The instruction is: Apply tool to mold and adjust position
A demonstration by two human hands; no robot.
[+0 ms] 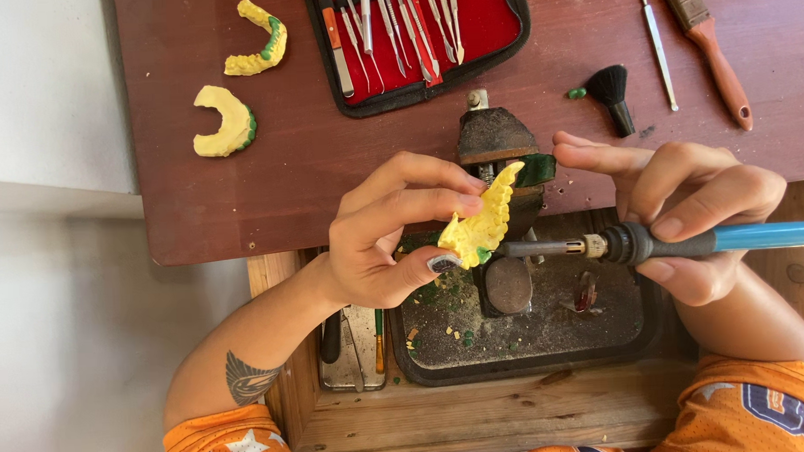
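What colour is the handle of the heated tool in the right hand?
Light blue, with a black grip collar; the head view shows the tool handle in the right hand.

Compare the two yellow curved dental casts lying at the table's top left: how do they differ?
The upper yellow arch cast is thin and bumpy, opening down-left; the lower yellow arch cast is broader, smoother, paler, opening leftward. The upper's green wax sits inside its bend, the lower's on its outer right edge. Both rest untouched on the brown table.

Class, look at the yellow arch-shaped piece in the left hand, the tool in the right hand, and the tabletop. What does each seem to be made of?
Yellow arch piece: probably wax or plaster, matte, lumpy, with green patches. Tool: dull metal shaft, black collar, glossy blue handle, likely plastic. Tabletop: reddish-brown wood or laminate, smooth, scuffed, faint grain.
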